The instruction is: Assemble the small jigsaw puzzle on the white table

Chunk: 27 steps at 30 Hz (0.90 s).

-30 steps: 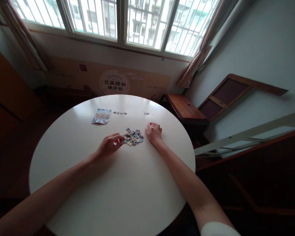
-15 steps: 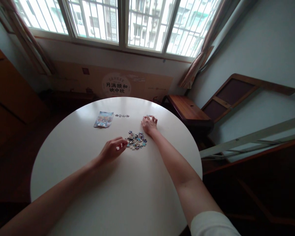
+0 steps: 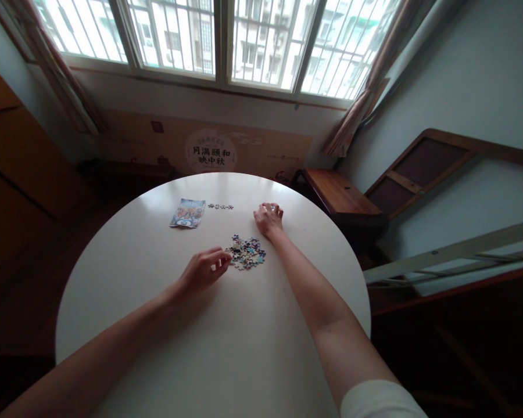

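A loose heap of small jigsaw puzzle pieces (image 3: 246, 253) lies on the white round table (image 3: 226, 348). At the heap's left edge is my left hand (image 3: 206, 268), its thumb and fingers bent together at the tips. Whatever they may pinch is too small to make out. Farther out and to the right, my right hand (image 3: 269, 219) rests on the tabletop with curled fingers. Bits of a puzzle piece (image 3: 268, 208) show among those fingers; the rest is hidden. A short row of several pieces (image 3: 221, 206) lies left of that hand.
A colourful printed packet or sheet (image 3: 187, 213) lies flat at the row's left end. Beyond the table's right edge stands a wooden stool or bench (image 3: 342, 191). A barred window (image 3: 265, 46) is at the back, and an orange-brown cabinet (image 3: 21, 157) stands at the left.
The view has shifted slightly, so everything sits a little farther right. My right fingers now cover most of the pieces that showed beyond them. My left hand stays beside the heap.
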Motion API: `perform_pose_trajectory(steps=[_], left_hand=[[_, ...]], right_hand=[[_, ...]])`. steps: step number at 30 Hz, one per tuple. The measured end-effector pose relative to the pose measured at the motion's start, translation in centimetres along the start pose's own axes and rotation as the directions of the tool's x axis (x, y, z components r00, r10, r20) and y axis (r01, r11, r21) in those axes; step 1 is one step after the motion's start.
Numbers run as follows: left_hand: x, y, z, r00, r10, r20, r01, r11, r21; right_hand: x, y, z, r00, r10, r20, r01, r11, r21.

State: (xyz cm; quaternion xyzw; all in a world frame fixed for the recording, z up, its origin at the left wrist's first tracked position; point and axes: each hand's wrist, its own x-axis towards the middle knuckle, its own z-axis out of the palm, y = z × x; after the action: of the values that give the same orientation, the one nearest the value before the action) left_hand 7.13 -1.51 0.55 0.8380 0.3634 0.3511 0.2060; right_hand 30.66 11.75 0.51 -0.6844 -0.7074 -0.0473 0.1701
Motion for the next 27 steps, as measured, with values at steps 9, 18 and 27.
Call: perform_pose_trajectory(steps=[9,18,27], left_hand=[[0.1,-0.39,0.14,1.0,0.013,0.004,-0.014,1.0,0.019],[0.16,-0.18,-0.02,1.0,0.004,0.001,-0.004,1.0,0.012],[0.16,-0.66,0.16,1.0,-0.003,-0.02,0.003,1.0,0.008]], right_hand=[[0.21,-0.02,-0.14,0.998,0.02,0.058,-0.02,1.0,0.0],[0.25,-0.05,-0.16,0.997,0.036,0.071,-0.036,0.999,0.011],[-0.59,0.07,-0.71,0.99,0.064,-0.125,-0.049,0.992,0.116]])
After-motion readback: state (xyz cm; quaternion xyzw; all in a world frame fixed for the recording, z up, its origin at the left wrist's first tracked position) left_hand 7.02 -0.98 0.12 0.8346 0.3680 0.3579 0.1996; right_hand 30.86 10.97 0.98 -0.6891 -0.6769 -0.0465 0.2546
